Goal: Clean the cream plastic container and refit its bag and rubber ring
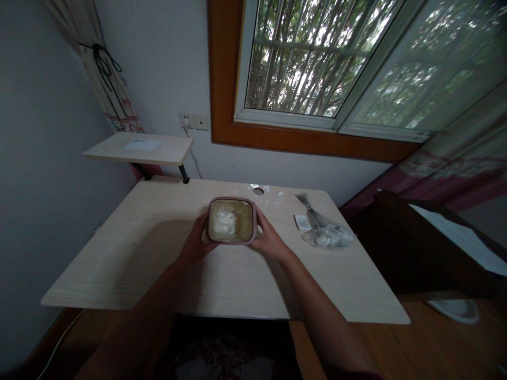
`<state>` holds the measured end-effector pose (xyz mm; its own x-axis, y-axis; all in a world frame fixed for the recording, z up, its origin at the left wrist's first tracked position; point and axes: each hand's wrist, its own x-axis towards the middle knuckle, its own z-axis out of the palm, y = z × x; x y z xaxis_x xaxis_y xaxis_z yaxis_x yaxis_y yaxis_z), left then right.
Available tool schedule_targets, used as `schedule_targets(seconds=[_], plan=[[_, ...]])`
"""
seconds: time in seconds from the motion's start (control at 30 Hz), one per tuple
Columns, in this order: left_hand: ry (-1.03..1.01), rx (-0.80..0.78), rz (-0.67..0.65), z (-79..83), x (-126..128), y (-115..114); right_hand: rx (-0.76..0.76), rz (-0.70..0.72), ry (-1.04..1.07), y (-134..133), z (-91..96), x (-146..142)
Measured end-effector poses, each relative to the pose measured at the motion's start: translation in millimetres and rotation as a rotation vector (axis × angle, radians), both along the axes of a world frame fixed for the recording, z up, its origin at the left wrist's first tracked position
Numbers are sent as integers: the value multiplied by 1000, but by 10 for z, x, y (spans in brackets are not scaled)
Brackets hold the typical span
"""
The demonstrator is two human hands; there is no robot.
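A square container with a pinkish rim (232, 199) is between my two hands above the middle of the desk. Its inside looks yellowish, and a whitish, clear-looking packet (225, 220) lies in it. My left hand (197, 236) grips the container's left side, and my right hand (268, 236) is wrapped round its right side. Parts of the fingers are hidden behind the container. To the right of my right hand lies a clear plastic bag (328, 235) with its top twisted to a tail, whitish contents inside. A small white packet or card (302, 222) touches it.
The pale wooden desk (158, 287) has a raised shelf (174, 150) at back left bearing a paper label (143, 144). A round cable hole (258, 191) is near the back edge. A dark piece of furniture (431, 248) stands at right, below the window (309, 63).
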<state>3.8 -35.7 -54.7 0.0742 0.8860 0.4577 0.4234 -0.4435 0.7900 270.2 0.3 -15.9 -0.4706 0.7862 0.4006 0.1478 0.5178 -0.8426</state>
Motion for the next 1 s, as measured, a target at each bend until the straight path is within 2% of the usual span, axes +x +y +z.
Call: schedule_targets(seconds=[0.47,1.0], plan=[[-22,9,4,-72,11,30,15,2,-3,-3,2,10],[-39,11,-1,-60,46,-4,-12,11,29,-41,99,-51]])
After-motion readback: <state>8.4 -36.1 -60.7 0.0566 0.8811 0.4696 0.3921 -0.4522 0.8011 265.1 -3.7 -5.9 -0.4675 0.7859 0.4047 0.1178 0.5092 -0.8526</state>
